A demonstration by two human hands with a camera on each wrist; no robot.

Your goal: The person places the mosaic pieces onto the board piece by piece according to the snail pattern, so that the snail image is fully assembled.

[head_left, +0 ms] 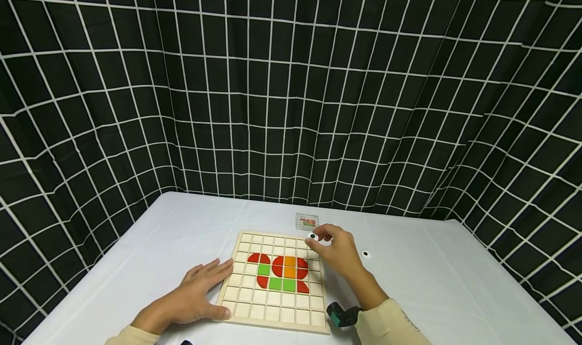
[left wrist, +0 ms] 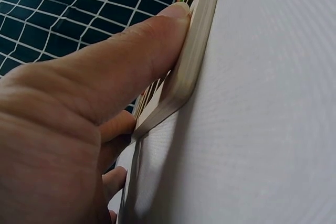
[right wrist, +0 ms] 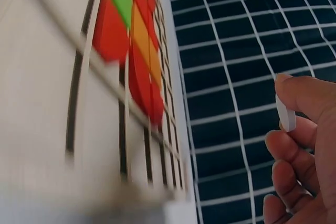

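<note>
In the head view a square wooden grid board [head_left: 259, 309] lies on the table with red, green and orange pieces in its cells, such as a green square [head_left: 263, 269] and an orange square [head_left: 289, 272]. My right hand [head_left: 337, 249] pinches a white disc with a black dot [head_left: 312, 237] between thumb and fingertips, over the board's far right corner. The right wrist view shows this white disc [right wrist: 285, 113] edge-on. My left hand [head_left: 200, 289] rests at the board's left side, fingers extended along the edge, thumb on the near left corner.
A similar white disc with a black dot [head_left: 366, 254] lies on the white table [head_left: 432, 284] to the right of my right hand. Behind the board is a small transparent card [head_left: 307, 222] with a coloured grid picture. A black curtain with white lines [head_left: 273, 107] stands behind the table.
</note>
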